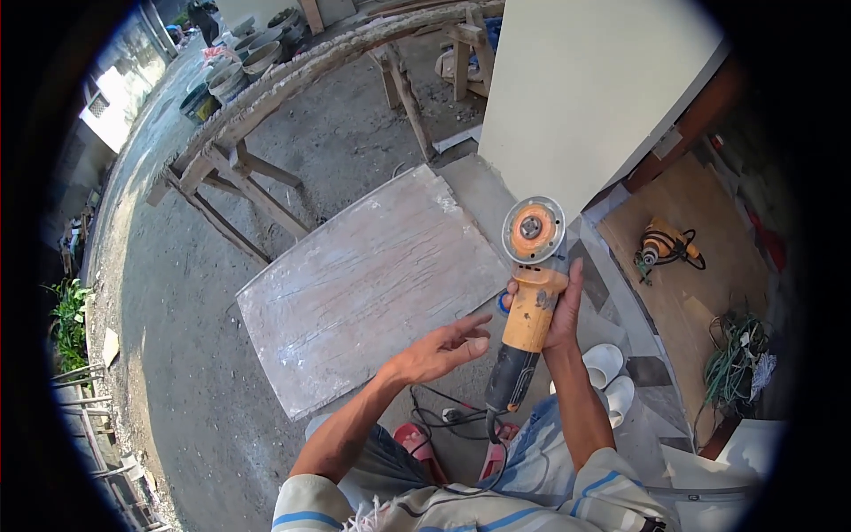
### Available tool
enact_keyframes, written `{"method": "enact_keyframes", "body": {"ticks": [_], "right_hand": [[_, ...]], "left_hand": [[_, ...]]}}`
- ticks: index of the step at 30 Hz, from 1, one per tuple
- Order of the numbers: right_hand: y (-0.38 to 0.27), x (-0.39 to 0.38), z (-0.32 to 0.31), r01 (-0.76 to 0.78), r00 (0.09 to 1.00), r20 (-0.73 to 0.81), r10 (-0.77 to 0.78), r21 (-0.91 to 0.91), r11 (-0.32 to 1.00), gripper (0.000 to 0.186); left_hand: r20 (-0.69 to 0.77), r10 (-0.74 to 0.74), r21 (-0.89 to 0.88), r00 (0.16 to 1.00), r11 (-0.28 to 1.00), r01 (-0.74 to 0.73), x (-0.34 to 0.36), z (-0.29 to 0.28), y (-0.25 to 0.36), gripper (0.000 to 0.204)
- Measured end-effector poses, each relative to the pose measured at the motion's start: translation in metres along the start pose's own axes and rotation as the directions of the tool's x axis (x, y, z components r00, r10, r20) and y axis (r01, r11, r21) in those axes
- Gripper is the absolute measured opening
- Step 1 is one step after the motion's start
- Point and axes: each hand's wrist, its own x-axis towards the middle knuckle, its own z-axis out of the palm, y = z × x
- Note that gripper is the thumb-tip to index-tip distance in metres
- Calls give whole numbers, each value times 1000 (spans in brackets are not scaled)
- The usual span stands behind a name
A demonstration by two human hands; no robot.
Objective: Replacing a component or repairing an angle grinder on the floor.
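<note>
An angle grinder [529,321] with a yellow body and a black rear end is held up in front of me. My right hand [568,310] is wrapped round its body from the right side. Its round guard [534,230] faces up, with an orange inner ring and a metal spindle nut in the middle. A black cord [494,430] runs from the rear end down toward my lap and feet. My left hand [446,349] hovers just left of the grinder with fingers apart, holding nothing. Below lies a worn wooden board [372,284] on the ground.
A long rough timber [355,40] on wooden trestles crosses the far side, with buckets [261,58] beyond. A pale door panel [585,97] stands at far right. On a plywood sheet [700,293] lie a yellow drill [663,244] and a green cord bundle [740,359]. White clogs [612,381] sit near my right leg.
</note>
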Motion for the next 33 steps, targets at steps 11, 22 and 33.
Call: {"method": "enact_keyframes", "body": {"ticks": [11,22,33], "right_hand": [[48,25,-33,25,988,-136,-75,-339,941,62],[51,11,-55,-92,994,-87,69,-302,949,46],[58,-2,-56,-168,985,-29,167,-318,933,41]], "left_hand": [[-352,104,229,930,973,-23,15,42,-44,96],[-356,707,841,611,527,-120,-3,-31,10,96],[-272,661,866,699,485,-121,9,-21,-22,95]]}}
